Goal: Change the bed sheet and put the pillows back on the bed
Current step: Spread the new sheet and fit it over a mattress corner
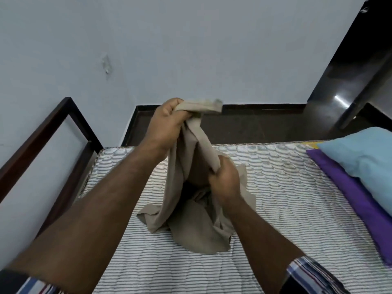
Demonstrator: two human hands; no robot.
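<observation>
A beige bed sheet [191,219] hangs bunched over the middle of a bare striped mattress [286,198], its lower folds resting on the mattress. My left hand [167,122] grips the sheet's top edge, raised high. My right hand [224,181] grips a fold of the same sheet lower down and to the right. A light blue pillow [360,160] lies at the right end of the mattress on a folded purple cloth [356,198].
A dark wooden bed frame [48,134] rises at the left end. Behind the bed runs a strip of dark floor [265,126] below a pale blue wall. A dark door or cabinet [350,71] stands at the far right.
</observation>
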